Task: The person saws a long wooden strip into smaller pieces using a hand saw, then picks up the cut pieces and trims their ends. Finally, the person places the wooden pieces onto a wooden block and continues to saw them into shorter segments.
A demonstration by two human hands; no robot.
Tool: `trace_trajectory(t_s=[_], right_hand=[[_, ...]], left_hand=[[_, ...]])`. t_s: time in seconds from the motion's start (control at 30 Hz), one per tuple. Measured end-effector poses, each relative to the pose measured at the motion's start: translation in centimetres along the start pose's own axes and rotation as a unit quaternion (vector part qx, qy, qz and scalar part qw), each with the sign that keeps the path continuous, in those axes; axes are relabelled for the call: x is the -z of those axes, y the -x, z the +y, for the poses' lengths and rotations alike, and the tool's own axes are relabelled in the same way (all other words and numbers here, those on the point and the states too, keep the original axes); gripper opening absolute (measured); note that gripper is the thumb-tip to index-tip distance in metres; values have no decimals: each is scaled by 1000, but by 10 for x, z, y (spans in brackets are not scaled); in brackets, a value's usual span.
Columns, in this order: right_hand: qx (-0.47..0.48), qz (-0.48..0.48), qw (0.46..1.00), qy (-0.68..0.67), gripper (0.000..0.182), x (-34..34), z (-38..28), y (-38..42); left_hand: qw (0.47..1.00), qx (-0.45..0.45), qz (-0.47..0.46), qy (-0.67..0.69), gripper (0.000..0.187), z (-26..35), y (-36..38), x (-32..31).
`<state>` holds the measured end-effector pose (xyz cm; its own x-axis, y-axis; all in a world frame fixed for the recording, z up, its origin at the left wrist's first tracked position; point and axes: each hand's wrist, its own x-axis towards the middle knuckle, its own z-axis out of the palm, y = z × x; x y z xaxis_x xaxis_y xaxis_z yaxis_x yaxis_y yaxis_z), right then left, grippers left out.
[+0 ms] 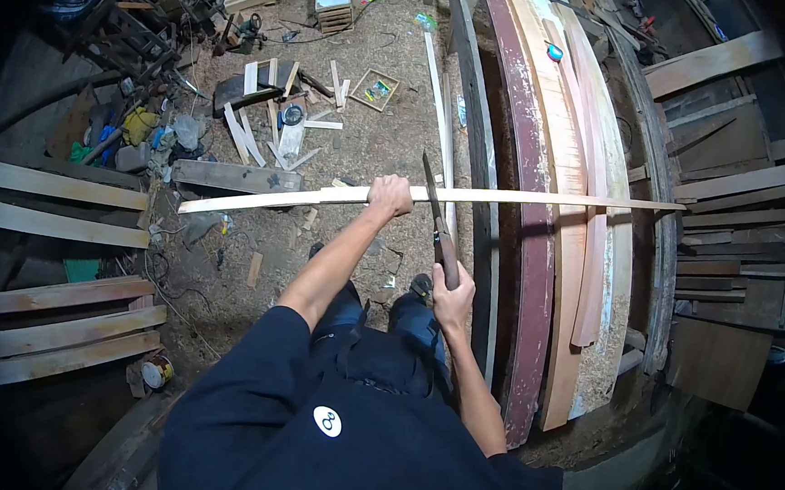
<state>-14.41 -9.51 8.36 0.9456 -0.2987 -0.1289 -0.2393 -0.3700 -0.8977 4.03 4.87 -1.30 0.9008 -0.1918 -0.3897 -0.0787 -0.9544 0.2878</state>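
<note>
A long, thin strip of pale wood (pixel 505 197) lies across the workbench and reaches out to the left over the floor. My left hand (pixel 389 197) is closed around the strip, left of the bench edge. In my right hand (pixel 453 297) is the handle of a handsaw (pixel 443 230), with my fingers wrapped round it. The saw's blade points away from me and crosses the strip just right of my left hand. Whether its teeth are in the wood cannot be made out.
The workbench (pixel 524 254) on the right bears long boards and a blue tape measure (pixel 554 51). Offcuts and a small wooden frame (pixel 374 90) lie on the shavings-strewn floor. Slatted wood pieces (pixel 68 332) stand at the left, near a can (pixel 157 372).
</note>
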Motion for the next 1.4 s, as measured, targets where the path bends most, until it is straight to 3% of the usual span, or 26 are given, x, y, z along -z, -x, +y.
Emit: trace_trajectory(t_s=[0.17,0.3,0.33,0.5,0.63,0.7,0.77,0.9,0.93,0.97,1.03,1.17,1.23,1.27,1.3,1.4], right_hand=[[-24,-8,999,-35,25,-6,-14,-30],[9,-23,999,-24,22,16,-24,-7],[54,-5,997,-48,21,17,-20,-2],[-24,-54,998,-8,29,-2,-16,-56],[58,-26,997,-43,23,19,-21,-7],[-1,-42,996,-74,24,24,-15,-4],[-11,-64,998,-11,25,8,-12,-39],[10,-68,998,14,25,3,-14,-37],[72,-31,997,-10,25,9,-10,-19],[76,-34,996,-26,25,16,0,-7],[4,-59,998,-24,24,18,-16,-14],[-7,-87,996,0,21,-10,-17,-61],[5,-87,996,18,20,4,-27,-36],[10,-80,995,-64,19,17,-34,-17],[100,-32,991,-78,21,18,-31,-10],[-14,-77,997,-6,23,0,-29,-42]], left_hand=[[999,20,-21,16,28,16,3,21],[998,35,-42,11,30,5,-15,36],[999,29,-40,6,31,2,-15,39],[1000,4,-30,2,30,9,-5,24],[998,41,-32,25,30,-6,-7,32],[998,41,-44,16,30,-6,-6,28],[998,26,-53,11,32,-2,-10,15],[998,54,-29,23,31,-10,-11,21],[998,57,-23,21,31,-14,-12,23],[999,42,-16,16,31,-14,-11,25],[999,27,-18,9,31,-16,-7,17],[1000,15,-14,18,29,-12,5,23],[998,55,-16,-19,28,-24,2,24],[998,61,-10,-20,28,-29,-1,36],[999,36,7,-21,27,-35,-8,38],[999,-3,26,-47,29,-29,-9,24]])
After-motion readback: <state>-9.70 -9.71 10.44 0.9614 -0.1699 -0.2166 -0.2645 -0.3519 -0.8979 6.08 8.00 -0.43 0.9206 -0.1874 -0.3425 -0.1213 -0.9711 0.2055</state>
